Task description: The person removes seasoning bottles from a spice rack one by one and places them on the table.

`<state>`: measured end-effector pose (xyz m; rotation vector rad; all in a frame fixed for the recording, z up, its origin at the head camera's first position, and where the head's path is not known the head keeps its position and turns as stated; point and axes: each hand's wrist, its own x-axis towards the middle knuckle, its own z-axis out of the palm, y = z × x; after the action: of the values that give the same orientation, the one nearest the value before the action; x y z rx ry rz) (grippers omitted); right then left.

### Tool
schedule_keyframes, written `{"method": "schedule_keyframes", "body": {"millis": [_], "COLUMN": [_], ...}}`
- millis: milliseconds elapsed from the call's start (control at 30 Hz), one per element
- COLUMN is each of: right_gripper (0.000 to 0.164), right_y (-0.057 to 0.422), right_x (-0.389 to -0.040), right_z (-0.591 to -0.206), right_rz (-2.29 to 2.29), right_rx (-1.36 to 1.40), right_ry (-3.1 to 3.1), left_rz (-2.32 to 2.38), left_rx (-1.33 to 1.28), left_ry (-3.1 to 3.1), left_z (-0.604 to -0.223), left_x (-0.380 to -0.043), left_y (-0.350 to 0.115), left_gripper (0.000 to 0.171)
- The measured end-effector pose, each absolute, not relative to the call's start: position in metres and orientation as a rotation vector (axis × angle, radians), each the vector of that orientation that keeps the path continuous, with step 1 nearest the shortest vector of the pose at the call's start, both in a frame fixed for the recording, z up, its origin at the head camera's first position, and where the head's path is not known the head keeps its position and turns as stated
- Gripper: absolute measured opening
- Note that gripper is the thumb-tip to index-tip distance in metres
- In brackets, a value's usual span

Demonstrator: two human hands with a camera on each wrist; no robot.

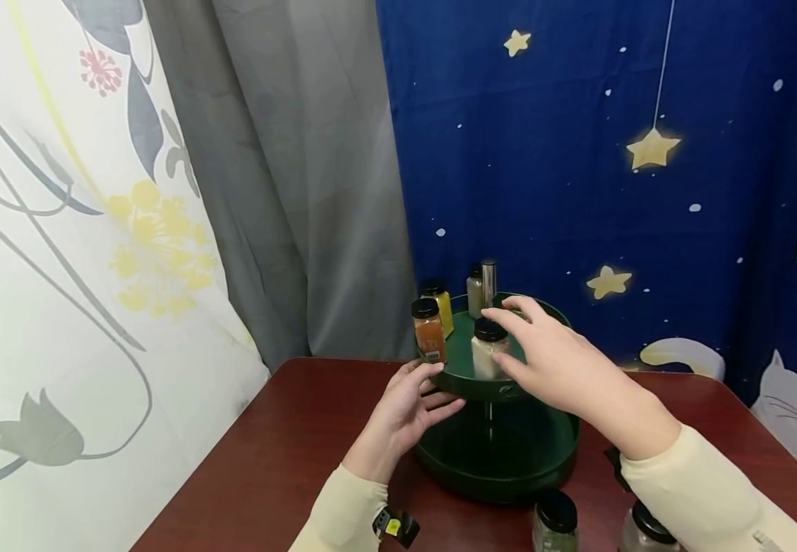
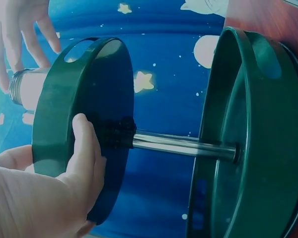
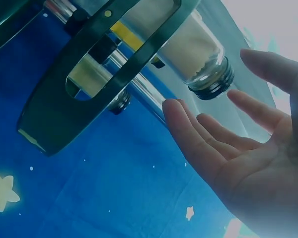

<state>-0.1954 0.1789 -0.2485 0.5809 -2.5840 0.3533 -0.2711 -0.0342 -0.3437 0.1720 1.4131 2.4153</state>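
A green two-tier turntable rack (image 1: 495,479) stands on the table, its tiers joined by a shiny metal post (image 2: 184,145). My left hand (image 1: 408,406) grips the near left edge of its upper tier (image 2: 59,111), thumb at the rim and fingers underneath. On that tier stands a jar of pale powder with a black lid (image 1: 488,356). Beside this jar my right hand (image 1: 557,353) hovers with fingers spread; in the right wrist view, its fingertips (image 3: 175,111) are apart from the lid. An orange-brown spice jar (image 1: 429,337) stands just above my left thumb.
A yellow spice jar (image 1: 445,310) and another black-lidded jar (image 1: 475,295) stand farther back on the upper tier. Two more jars, one with green contents (image 1: 555,525) and one pale (image 1: 647,529), are at the table's (image 1: 246,460) near side. Curtains (image 1: 508,153) hang behind.
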Motion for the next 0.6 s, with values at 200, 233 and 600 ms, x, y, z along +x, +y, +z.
{"method": "schedule_keyframes", "body": {"millis": [200,233,600], "right_gripper": [0.055,0.055,0.045], "right_y": [0.173,0.173,0.169], "right_x": [-0.204,-0.206,-0.213], "right_z": [-0.249,-0.249,-0.252], "right_rz": [0.373,0.376,0.426], "right_rx": [0.593,0.593,0.613], "right_ry": [-2.642,-2.646,-2.588], "left_rz": [2.464,2.463,2.456], "left_rx": [0.167,0.171,0.188], "left_ry": [1.397,1.393,1.361], "left_z": [-0.340,-0.340,-0.341], "left_x": [-0.270,-0.270,-0.272], "left_y": [-0.036,-0.036,-0.037], "left_gripper": [0.091,0.090,0.090]}}
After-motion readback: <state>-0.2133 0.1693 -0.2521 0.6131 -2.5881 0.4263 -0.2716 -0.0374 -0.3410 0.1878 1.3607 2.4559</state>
